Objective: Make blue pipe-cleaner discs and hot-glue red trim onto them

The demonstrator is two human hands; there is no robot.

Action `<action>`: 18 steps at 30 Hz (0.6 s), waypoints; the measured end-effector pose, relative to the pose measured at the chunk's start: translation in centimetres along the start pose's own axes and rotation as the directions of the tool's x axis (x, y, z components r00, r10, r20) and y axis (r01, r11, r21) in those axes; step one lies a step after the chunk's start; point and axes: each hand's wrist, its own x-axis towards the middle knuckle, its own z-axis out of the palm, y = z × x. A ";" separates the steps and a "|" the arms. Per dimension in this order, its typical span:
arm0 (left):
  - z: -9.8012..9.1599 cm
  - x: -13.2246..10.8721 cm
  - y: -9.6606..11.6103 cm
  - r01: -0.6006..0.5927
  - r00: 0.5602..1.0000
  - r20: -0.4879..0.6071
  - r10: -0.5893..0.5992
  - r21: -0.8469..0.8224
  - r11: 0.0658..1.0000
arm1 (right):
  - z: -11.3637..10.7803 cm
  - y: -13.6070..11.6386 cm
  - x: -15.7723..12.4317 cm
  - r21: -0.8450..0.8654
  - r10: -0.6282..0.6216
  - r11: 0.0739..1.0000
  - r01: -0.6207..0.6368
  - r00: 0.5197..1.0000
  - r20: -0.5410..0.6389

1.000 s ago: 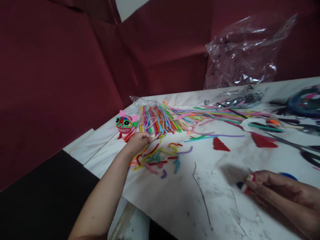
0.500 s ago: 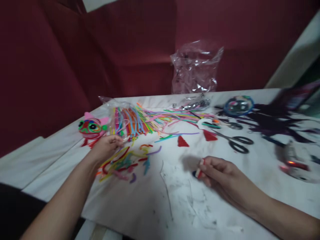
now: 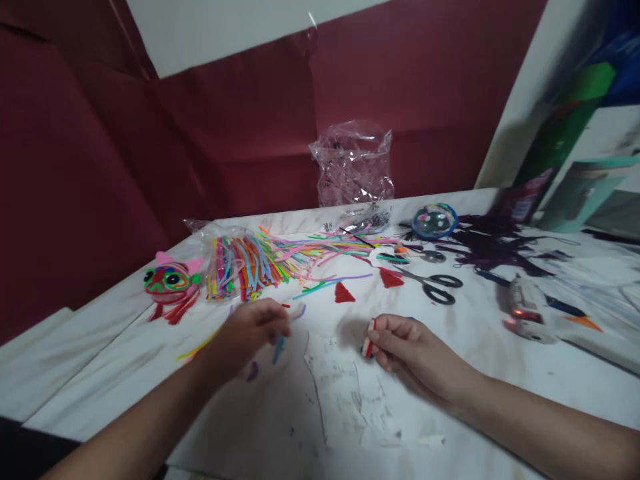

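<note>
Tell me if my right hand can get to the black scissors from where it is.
Probably yes. The scissors lie on the table just beyond the right hand, with nothing between them. That hand is pinching a small red and white piece, though, so it is not free.

dim room. creased dark red backdrop (image 3: 240, 153) behind the white, marble-veined tabletop (image 3: 500, 353), filling the upper left. strip of pale wall (image 3: 225, 27) above it at the top; pale slanted panel (image 3: 520, 113) at the right. soft light on the tabletop.
</note>
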 end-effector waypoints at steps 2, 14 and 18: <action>3.3 -1.3 1.1 -0.014 0.969 0.245 0.027 -0.055 0.998 | 0.2 -0.1 -0.2 0.003 -0.012 1.000 0.012 1.000 0.017; 11.4 -1.4 -0.7 0.090 0.868 0.474 0.151 -0.449 0.889 | 0.2 0.1 -0.2 0.105 -0.083 0.992 0.071 0.991 0.109; 11.3 -1.5 -1.0 0.133 0.873 0.480 0.086 -0.403 0.905 | 0.1 0.4 -0.2 0.014 -0.052 0.999 0.051 0.996 0.079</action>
